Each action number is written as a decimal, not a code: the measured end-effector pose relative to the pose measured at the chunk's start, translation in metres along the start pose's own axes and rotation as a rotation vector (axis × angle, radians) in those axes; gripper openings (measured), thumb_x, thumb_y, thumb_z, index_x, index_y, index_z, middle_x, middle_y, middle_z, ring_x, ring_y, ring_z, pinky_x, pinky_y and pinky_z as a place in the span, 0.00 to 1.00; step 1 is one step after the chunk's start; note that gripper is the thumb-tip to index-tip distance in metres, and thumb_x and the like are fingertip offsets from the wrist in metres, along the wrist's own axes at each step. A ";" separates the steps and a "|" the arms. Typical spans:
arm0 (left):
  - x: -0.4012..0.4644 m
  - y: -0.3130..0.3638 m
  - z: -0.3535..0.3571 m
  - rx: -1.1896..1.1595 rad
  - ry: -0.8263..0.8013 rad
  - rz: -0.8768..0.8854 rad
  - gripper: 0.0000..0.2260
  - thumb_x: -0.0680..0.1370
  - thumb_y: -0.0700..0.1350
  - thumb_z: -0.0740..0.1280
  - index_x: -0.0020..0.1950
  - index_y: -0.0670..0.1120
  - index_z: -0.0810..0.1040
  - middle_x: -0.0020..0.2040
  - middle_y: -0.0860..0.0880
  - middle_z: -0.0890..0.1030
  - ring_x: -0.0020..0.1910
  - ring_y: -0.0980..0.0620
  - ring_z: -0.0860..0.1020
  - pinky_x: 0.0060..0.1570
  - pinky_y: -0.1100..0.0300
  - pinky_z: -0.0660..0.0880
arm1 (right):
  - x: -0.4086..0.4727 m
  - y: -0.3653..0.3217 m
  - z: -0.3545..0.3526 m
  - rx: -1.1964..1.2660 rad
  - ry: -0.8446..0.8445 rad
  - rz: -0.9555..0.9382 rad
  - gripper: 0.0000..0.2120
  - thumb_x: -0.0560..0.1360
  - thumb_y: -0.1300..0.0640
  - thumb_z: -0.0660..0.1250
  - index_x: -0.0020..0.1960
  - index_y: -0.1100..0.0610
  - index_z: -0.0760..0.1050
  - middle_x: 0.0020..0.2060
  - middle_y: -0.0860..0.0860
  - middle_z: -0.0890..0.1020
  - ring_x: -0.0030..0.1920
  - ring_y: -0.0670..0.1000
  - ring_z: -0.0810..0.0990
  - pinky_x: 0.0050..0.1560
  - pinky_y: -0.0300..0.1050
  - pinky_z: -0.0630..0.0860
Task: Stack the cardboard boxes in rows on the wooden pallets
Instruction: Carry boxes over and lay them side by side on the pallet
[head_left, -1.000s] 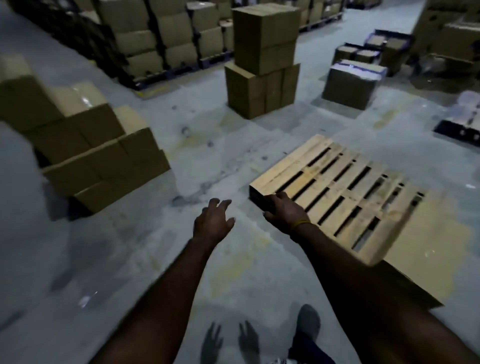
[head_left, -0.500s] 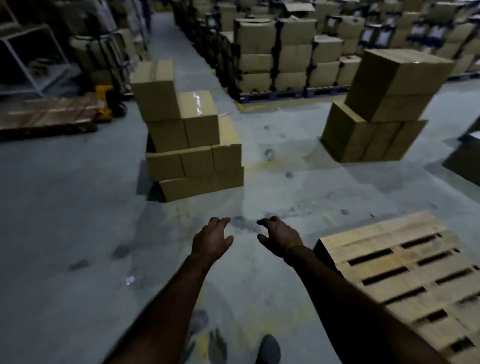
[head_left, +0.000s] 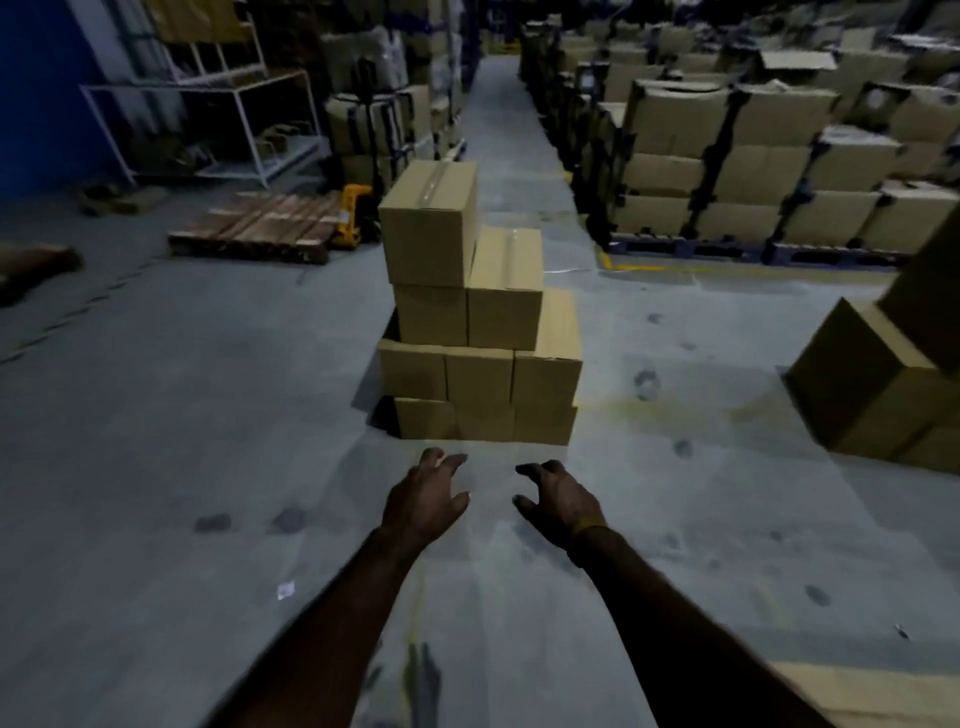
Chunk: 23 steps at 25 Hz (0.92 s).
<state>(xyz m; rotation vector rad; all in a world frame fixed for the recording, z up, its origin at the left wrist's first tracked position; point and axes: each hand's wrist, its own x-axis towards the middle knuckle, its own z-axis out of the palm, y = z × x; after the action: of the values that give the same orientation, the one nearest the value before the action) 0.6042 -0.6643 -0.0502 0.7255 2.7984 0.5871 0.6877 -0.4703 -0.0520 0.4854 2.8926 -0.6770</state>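
We are holding our left hand and right hand out at centre frame, fingers loosely spread and gripping nothing, just below the stepped stack of taped brown cardboard boxes standing on the grey concrete floor. A slatted wooden pallet is lying at upper left beside a yellow pallet jack, while more brown boxes are sitting in rows on dark pallets at upper right.

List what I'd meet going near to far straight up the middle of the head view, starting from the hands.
Left hand and right hand, both empty with fingers spread → bare concrete floor → stepped stack of cardboard boxes → topmost box on its left side → long aisle running back between palletised boxes.
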 end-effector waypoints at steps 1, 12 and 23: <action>0.018 -0.005 -0.002 0.002 0.002 -0.017 0.26 0.78 0.55 0.65 0.75 0.56 0.65 0.74 0.50 0.64 0.68 0.48 0.71 0.62 0.52 0.74 | 0.020 -0.002 -0.001 0.012 -0.013 -0.011 0.25 0.79 0.44 0.63 0.74 0.46 0.65 0.70 0.53 0.69 0.61 0.56 0.77 0.60 0.51 0.76; 0.266 -0.092 -0.072 -0.059 0.059 -0.040 0.25 0.79 0.54 0.66 0.75 0.52 0.66 0.72 0.50 0.71 0.68 0.48 0.72 0.61 0.56 0.71 | 0.291 -0.058 -0.032 0.155 0.005 -0.048 0.25 0.78 0.45 0.66 0.73 0.47 0.67 0.71 0.53 0.70 0.64 0.55 0.75 0.62 0.50 0.76; 0.498 -0.131 -0.147 -0.221 0.165 -0.037 0.25 0.79 0.49 0.68 0.75 0.48 0.68 0.72 0.46 0.71 0.68 0.48 0.72 0.61 0.63 0.68 | 0.521 -0.120 -0.092 0.284 0.104 -0.072 0.27 0.78 0.51 0.68 0.75 0.50 0.65 0.71 0.54 0.68 0.66 0.53 0.73 0.65 0.46 0.74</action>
<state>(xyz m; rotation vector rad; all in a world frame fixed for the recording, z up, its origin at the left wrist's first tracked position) 0.0783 -0.5681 -0.0142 0.6046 2.8233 0.9715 0.1532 -0.3846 -0.0238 0.4609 2.9344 -1.1155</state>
